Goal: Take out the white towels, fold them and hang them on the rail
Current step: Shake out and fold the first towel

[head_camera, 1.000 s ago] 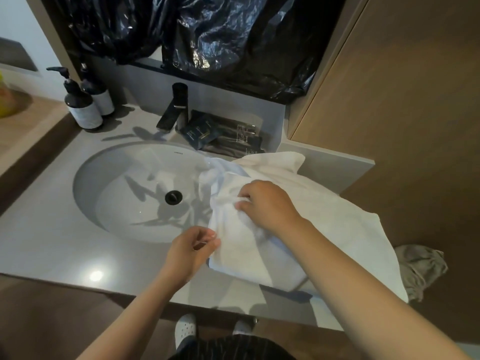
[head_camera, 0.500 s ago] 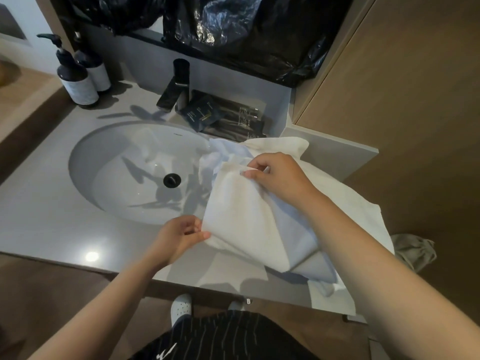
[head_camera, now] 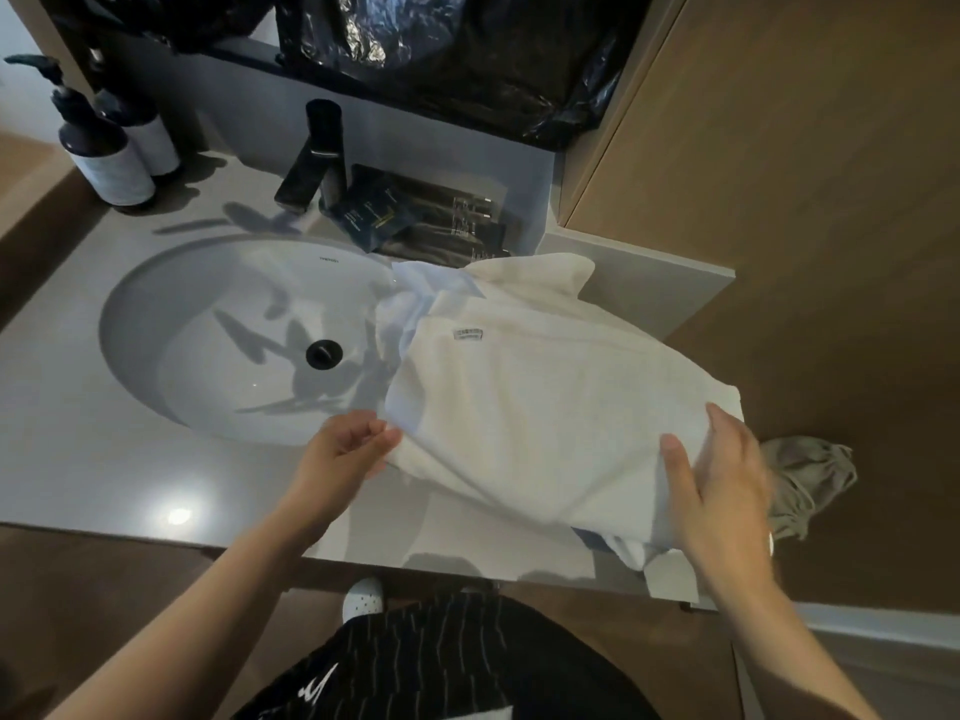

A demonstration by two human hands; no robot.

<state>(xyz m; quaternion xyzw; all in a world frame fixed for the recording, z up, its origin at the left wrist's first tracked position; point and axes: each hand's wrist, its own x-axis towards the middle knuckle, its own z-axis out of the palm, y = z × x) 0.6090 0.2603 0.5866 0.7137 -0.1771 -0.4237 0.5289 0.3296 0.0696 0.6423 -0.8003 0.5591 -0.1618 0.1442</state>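
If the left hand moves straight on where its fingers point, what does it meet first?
The white towel: the left hand points right at its near edge, apparently pinching it.

Bathroom, perhaps hotel: sink (head_camera: 171, 324), pump bottles (head_camera: 111, 163)

Your right hand (head_camera: 722, 491) was blurred and hid part of the grey cloth (head_camera: 815, 475). Print on the label (head_camera: 468, 334) of the white towel (head_camera: 545, 418) was too small to read. The top edge cut the black plastic bag (head_camera: 467, 54), and 1 pump bottle (head_camera: 111, 158) half hid another.
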